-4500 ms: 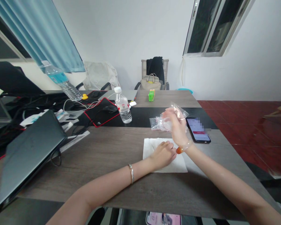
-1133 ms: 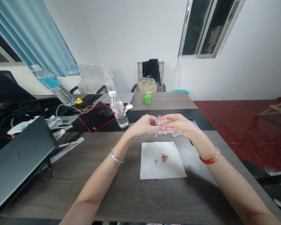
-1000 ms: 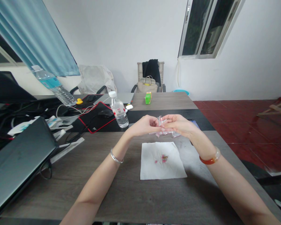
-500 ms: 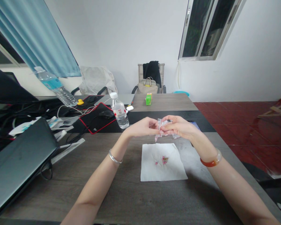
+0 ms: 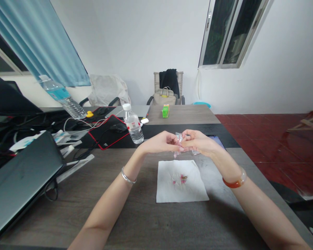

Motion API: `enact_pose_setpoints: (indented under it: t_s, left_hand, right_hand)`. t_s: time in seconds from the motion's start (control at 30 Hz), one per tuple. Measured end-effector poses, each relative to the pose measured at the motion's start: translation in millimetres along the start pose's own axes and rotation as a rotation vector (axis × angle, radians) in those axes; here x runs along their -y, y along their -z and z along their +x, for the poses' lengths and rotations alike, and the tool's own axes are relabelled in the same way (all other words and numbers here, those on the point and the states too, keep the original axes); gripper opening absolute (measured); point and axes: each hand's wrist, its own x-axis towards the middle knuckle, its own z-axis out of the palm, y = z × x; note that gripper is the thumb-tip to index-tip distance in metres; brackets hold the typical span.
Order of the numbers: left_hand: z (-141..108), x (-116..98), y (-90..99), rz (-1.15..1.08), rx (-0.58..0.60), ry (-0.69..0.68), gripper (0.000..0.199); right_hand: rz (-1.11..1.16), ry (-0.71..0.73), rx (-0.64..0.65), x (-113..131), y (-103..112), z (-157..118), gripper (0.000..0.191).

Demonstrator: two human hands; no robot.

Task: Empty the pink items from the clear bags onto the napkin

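Both hands meet above the far edge of a white paper sheet (image 5: 169,191). A small clear plastic bag (image 5: 178,139) is pinched between them. My left hand (image 5: 163,142) grips its left side with thumb and fingers. Closed on the bag's right side is my right hand (image 5: 198,141), whose fingers hide part of it. Small pink pieces (image 5: 183,180) and a gold-coloured bit (image 5: 184,177) lie on the paper, below the hands.
A water bottle (image 5: 133,125) stands left of the hands, near a black mouse pad (image 5: 108,133). A laptop (image 5: 28,184) fills the left side. A green box (image 5: 165,111) sits farther back. A phone (image 5: 217,141) lies behind my right wrist.
The fingers of my right hand have shifted slightly left on the bag, closer to my left fingertips. More of the phone shows behind my right wrist.
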Motion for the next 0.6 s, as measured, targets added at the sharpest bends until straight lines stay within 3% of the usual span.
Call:
enact_pose_setpoints:
  t_s: [0.17,0.4,0.6]
  left_hand:
    - [-2.3,0.2,3.4,-0.1,0.045,0.002,0.016]
    - [-3.1,1.6,8.9,-0.067,0.043,0.034,0.013]
    - [-1.9,3.2,13.1,-0.044,-0.02,0.029,0.016]
  right_hand:
    - [0.038,-0.015,0.019,2.2,-2.0,-1.3,0.04]
    - [0.092,-0.029,0.053,2.2,-3.6,-1.1,0.044]
    - [0.077,-0.016,0.034,4.6,-3.7,-2.9,0.043]
